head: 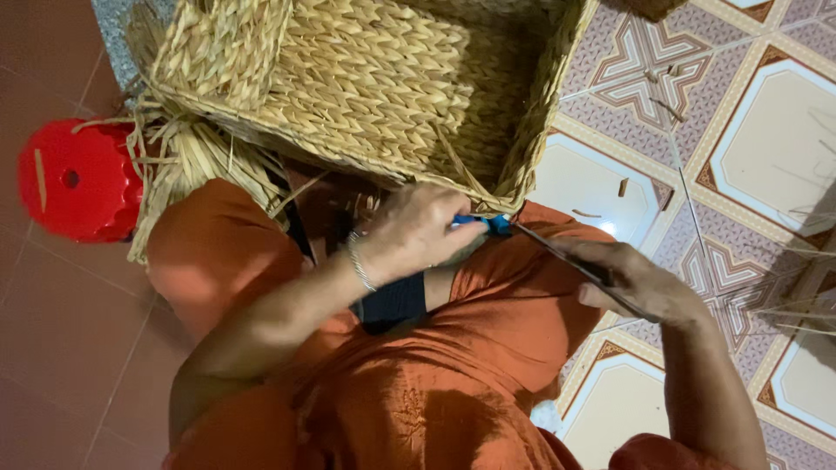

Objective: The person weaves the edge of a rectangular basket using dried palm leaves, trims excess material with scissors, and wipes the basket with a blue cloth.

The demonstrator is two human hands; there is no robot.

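Fingers first: the left hand (418, 233) is curled tight, pinching the blue handle end (496, 224) of a slim dark tool right at the lower rim of the rectangular woven straw basket (383, 78). The fingers (466, 237) are clenched on that blue grip, thumb side up against the basket's edge. A thin silver bangle (358, 263) sits on that wrist.

From the blue end the long dark blade or shaft (557, 252) runs down and to the right, straight into the right hand (640, 283). That hand is closed around the far end, knuckles up (whether it grips a second handle or the bare shaft, I cannot tell). So the tool's long axis lies on a diagonal between the two hands, its upper end at the basket rim and its lower end over the right knee.

The left hand is clearly the nearer one to the basket, touching or all but touching its corner; the right hand stays well apart from it, out over the patterned floor tiles (758, 130).

Further out: the basket rests tilted across the lap, on orange trousers (488, 348), with loose straw strands (187, 161) hanging from its left corner. A round red plastic stool (74, 178) stands on the floor just beside those strands. Small straw offcuts lie scattered on the tiles.
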